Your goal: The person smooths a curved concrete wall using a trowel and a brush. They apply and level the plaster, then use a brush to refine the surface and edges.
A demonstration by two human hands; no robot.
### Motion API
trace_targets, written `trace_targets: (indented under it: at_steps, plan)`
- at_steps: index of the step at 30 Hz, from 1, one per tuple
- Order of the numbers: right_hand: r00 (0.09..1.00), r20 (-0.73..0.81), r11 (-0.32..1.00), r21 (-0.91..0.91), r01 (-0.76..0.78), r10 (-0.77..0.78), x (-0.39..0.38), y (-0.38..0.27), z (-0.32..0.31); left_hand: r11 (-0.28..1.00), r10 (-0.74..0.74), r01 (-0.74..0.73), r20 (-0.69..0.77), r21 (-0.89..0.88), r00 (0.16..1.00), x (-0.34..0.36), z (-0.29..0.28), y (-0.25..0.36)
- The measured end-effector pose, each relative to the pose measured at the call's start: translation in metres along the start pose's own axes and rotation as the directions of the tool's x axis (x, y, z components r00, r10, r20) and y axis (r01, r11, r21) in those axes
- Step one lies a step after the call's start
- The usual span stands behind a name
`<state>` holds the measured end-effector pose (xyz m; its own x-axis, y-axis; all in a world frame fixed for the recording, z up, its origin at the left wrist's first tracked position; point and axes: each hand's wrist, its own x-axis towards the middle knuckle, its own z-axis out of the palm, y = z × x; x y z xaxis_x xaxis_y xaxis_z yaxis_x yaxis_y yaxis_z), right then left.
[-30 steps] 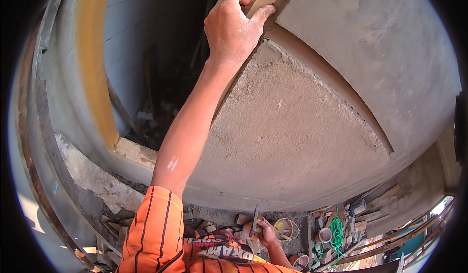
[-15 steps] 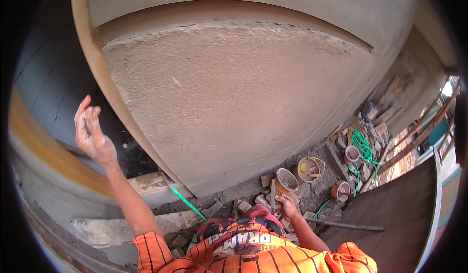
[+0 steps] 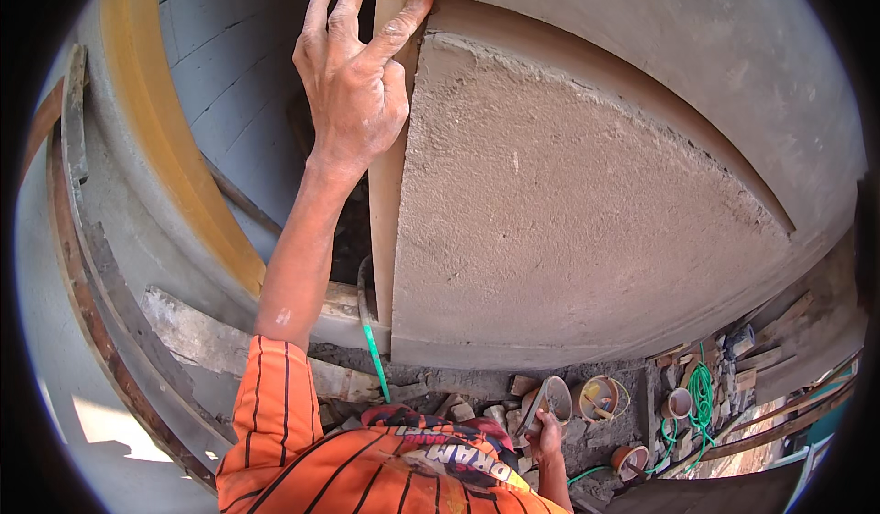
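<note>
Left hand: The left hand [image 3: 353, 92] is raised with its fingers spread and grasps nothing; one fingertip appears to touch the pale, straight wooden post [image 3: 385, 230] at the upper corner of the brown, rough-faced plaster panel [image 3: 587, 211].

Right hand: Low by the body, the right hand [image 3: 549, 433] is closed on a thin, dark, flat-bladed tool [image 3: 531, 408], seen nearly edge-on in front of a round, light-brown bucket [image 3: 569, 404]; its handle is hidden.

Tool handling: It looks light and stiff, easy for a single hand; the sensible hold is the handle behind the blade, clear of the edges. Any mortar on it could make it slick.

Post handling: Upright along the panel's left side, it looks rigid and heavy, better steadied by its flat face or long edge than gripped around.

Panel handling: Beneath the smooth brown recessed band [image 3: 522, 30], the surface looks gritty and its ragged upper margin crumbly; a flat, gentle touch suits it. Whether it is damp cannot be told.

Off to the right: A coiled green hose [image 3: 699, 395] lies among rubble.
</note>
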<state>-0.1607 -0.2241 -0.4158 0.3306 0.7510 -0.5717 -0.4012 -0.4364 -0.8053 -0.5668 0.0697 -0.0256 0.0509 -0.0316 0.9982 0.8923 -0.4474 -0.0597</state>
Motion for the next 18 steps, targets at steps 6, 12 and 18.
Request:
trace_targets:
  at_steps: [6,12,18]
  plan:
    - [1.000,0.009,0.999,0.029,0.028,-0.028,0.004,-0.019,0.015,0.995,-0.070,0.063,0.099,0.071,0.993,-0.013,-0.004,0.012]
    - [1.000,0.017,1.000,0.016,0.026,-0.027,0.003,-0.009,0.013,0.998,-0.059,0.064,0.147,-0.028,0.987,-0.039,-0.016,0.005]
    - [1.000,-0.015,0.999,0.048,0.010,-0.010,-0.010,-0.001,0.010,0.930,-0.215,0.231,0.088,-0.286,0.973,-0.061,-0.041,0.014]
